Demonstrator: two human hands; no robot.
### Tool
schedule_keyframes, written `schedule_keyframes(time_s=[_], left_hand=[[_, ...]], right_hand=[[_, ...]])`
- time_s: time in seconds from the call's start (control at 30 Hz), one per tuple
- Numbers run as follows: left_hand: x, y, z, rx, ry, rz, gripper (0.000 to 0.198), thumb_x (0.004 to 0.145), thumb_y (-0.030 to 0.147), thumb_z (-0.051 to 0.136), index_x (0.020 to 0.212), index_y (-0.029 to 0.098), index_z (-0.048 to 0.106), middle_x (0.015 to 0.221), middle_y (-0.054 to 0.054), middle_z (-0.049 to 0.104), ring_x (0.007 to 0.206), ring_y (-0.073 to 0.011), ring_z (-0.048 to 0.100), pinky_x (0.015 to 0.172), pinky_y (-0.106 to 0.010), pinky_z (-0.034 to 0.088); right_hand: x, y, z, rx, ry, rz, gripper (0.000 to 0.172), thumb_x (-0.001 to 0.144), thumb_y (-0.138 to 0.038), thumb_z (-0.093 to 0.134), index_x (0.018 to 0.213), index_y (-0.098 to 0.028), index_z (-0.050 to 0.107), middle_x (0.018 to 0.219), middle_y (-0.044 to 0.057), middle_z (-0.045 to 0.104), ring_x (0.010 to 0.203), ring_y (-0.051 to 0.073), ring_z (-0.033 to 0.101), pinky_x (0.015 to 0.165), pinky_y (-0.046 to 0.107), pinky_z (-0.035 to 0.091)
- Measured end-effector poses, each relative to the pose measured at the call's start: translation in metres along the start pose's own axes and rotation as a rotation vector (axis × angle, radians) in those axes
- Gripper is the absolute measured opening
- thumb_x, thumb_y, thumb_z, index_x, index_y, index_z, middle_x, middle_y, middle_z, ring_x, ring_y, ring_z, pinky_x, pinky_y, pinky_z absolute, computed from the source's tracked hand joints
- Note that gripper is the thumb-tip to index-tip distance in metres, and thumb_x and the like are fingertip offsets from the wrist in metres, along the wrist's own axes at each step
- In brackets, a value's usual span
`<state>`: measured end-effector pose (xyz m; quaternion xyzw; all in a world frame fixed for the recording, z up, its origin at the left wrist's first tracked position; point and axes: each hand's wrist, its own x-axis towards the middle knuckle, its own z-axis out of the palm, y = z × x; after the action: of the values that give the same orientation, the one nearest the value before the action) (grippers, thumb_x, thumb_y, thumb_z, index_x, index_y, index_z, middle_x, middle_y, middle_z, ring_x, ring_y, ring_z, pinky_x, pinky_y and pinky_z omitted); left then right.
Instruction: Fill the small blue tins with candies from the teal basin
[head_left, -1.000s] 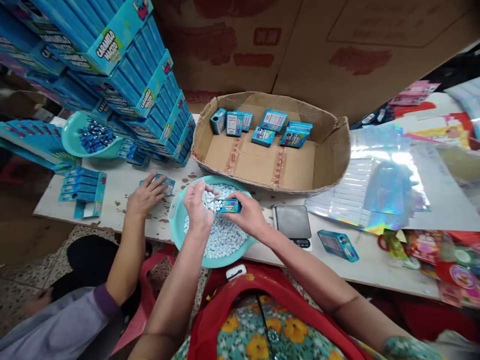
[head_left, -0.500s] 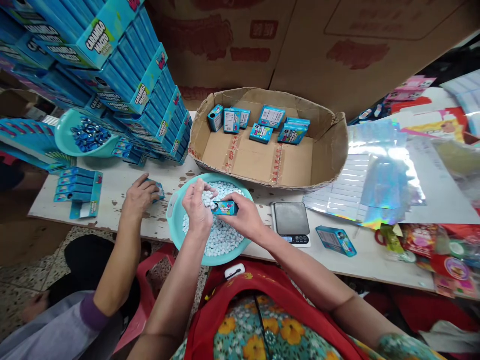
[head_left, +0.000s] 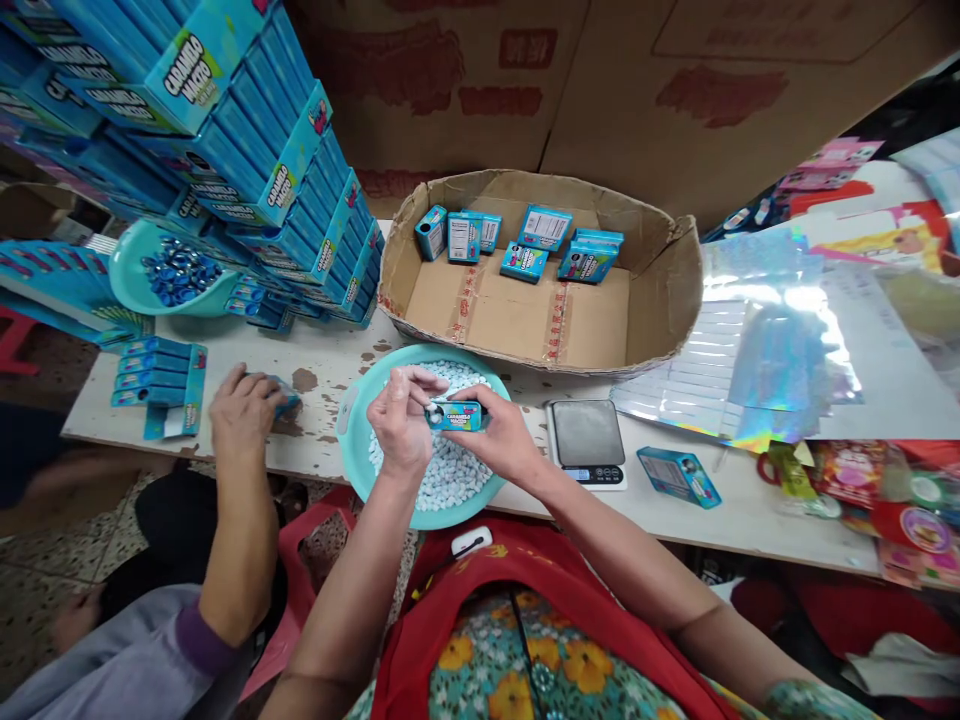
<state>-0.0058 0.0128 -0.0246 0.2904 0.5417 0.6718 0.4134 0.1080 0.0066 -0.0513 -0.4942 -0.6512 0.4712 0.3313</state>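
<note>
My right hand (head_left: 506,435) is closed around a small blue candy box (head_left: 456,416), held on its side above the bowl. The box's end faces my left hand (head_left: 403,418). That hand is cupped at the box's end, fingers curled, with a few pale candies (head_left: 433,411) between it and the box. Its palm is partly hidden. Below both hands is a turquoise bowl (head_left: 352,462) of small white-blue candies (head_left: 454,483).
Behind the bowl stands a cut-down carton (head_left: 510,345) with several blue boxes. A digital scale (head_left: 587,437) and another blue box (head_left: 679,476) lie right. A co-worker's hand (head_left: 244,405) touches a blue box at left, near tall stacked display boxes (head_left: 285,190).
The candies heaped in my left hand have mostly gone from sight, a few showing at the box's end. The co-worker's hand has moved left with its blue box.
</note>
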Motion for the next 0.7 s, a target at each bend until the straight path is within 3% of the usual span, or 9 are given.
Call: schedule_keyframes(time_s=[0.13, 0.23, 0.3, 0.37, 0.47, 0.53, 0.63, 0.7], left_hand=[[0.005, -0.001, -0.005, -0.090, -0.011, -0.043, 0.043, 0.084, 0.047, 0.052, 0.055, 0.016, 0.049, 0.063, -0.002, 0.053, 0.057, -0.0118, 0.056, 0.058, -0.027, 0.048], [0.022, -0.017, -0.025, -0.021, 0.024, -0.027, 0.044, 0.087, 0.049, 0.045, 0.058, 0.017, 0.048, 0.061, 0.000, 0.050, 0.051, -0.0105, 0.051, 0.052, -0.026, 0.043], [0.034, -0.039, -0.040, 0.214, -0.024, -0.021, 0.042, 0.087, 0.051, 0.043, 0.063, 0.018, 0.053, 0.064, -0.002, 0.054, 0.057, -0.0133, 0.054, 0.056, -0.028, 0.044], [0.040, -0.068, -0.050, 0.577, -0.163, 0.024, 0.036, 0.084, 0.049, 0.048, 0.071, 0.018, 0.060, 0.075, -0.005, 0.060, 0.074, -0.0186, 0.059, 0.070, -0.033, 0.047], [0.035, -0.105, -0.050, 1.068, -0.322, 0.159, 0.029, 0.082, 0.045, 0.053, 0.091, 0.019, 0.065, 0.100, -0.010, 0.061, 0.102, -0.0255, 0.053, 0.090, -0.040, 0.041], [0.027, -0.119, -0.045, 1.237, -0.375, 0.193, 0.029, 0.083, 0.043, 0.053, 0.098, 0.021, 0.063, 0.105, -0.010, 0.059, 0.105, -0.0265, 0.051, 0.090, -0.040, 0.040], [0.021, -0.122, -0.044, 1.221, -0.419, 0.135, 0.023, 0.083, 0.041, 0.053, 0.085, 0.020, 0.062, 0.093, -0.008, 0.059, 0.093, -0.0231, 0.053, 0.081, -0.034, 0.041], [0.020, -0.115, -0.048, 1.029, -0.321, 0.033, 0.023, 0.082, 0.040, 0.056, 0.072, 0.019, 0.058, 0.080, -0.004, 0.057, 0.081, -0.0188, 0.054, 0.075, -0.029, 0.041]], right_hand=[[0.002, 0.006, 0.001, 0.056, -0.009, 0.027, 0.028, 0.067, -0.022, 0.074, 0.091, -0.022, 0.060, 0.088, 0.000, 0.064, 0.082, 0.018, 0.060, 0.077, 0.029, 0.046], [-0.001, 0.009, -0.007, 0.177, -0.024, 0.054, 0.034, 0.066, -0.026, 0.077, 0.095, -0.022, 0.061, 0.095, 0.001, 0.065, 0.089, 0.018, 0.061, 0.082, 0.031, 0.047], [-0.007, 0.009, -0.015, 0.257, -0.019, 0.077, 0.038, 0.065, -0.029, 0.078, 0.098, -0.023, 0.060, 0.102, 0.002, 0.065, 0.094, 0.019, 0.061, 0.085, 0.031, 0.047], [-0.012, 0.010, -0.022, 0.289, -0.008, 0.111, 0.038, 0.065, -0.031, 0.079, 0.097, -0.023, 0.060, 0.104, 0.002, 0.065, 0.095, 0.019, 0.062, 0.085, 0.031, 0.047], [-0.019, 0.011, -0.029, 0.259, 0.015, 0.138, 0.037, 0.065, -0.033, 0.079, 0.096, -0.022, 0.061, 0.101, 0.002, 0.066, 0.090, 0.018, 0.062, 0.082, 0.031, 0.047], [-0.022, 0.013, -0.032, 0.211, 0.040, 0.138, 0.037, 0.066, -0.034, 0.078, 0.096, -0.022, 0.061, 0.097, 0.002, 0.066, 0.087, 0.018, 0.061, 0.079, 0.031, 0.047], [-0.024, 0.014, -0.033, 0.109, 0.079, 0.155, 0.034, 0.066, -0.033, 0.077, 0.095, -0.021, 0.061, 0.090, 0.002, 0.066, 0.081, 0.018, 0.061, 0.075, 0.030, 0.046], [-0.025, 0.015, -0.033, 0.050, 0.088, 0.164, 0.033, 0.066, -0.031, 0.076, 0.094, -0.021, 0.062, 0.090, 0.002, 0.066, 0.081, 0.018, 0.061, 0.075, 0.030, 0.046]])
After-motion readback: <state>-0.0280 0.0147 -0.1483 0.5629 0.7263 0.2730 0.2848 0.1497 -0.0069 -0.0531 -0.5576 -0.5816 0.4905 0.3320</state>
